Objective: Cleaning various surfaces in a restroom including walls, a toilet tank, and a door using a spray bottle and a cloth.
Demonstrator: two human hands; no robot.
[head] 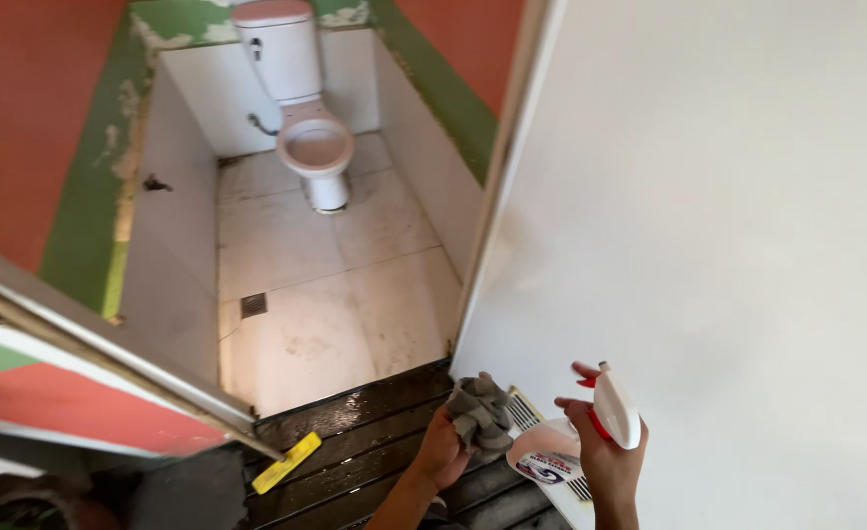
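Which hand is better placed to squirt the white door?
Probably the right hand: it holds the spray bottle upright beside the white door. The left hand only grips a grey cloth.

- The white door (pixel 708 196) fills the view from 12 to 4 o'clock of the hands, a flat barrier just beside the right hand (pixel 605 456) and its spray bottle (pixel 590 432).
- The left hand (pixel 443 451), gripping a grey cloth (pixel 480 410), has open air toward 10 and 11 o'clock, over the dark slatted threshold (pixel 355 432).
- A yellow strip (pixel 286 461) lies on the slats at 9 o'clock.
- Beyond, the pale tiled floor (pixel 325 294) runs open to the toilet (pixel 306 108) at 11 o'clock.
- The door frame (pixel 109 353) closes off 9 to 10 o'clock.
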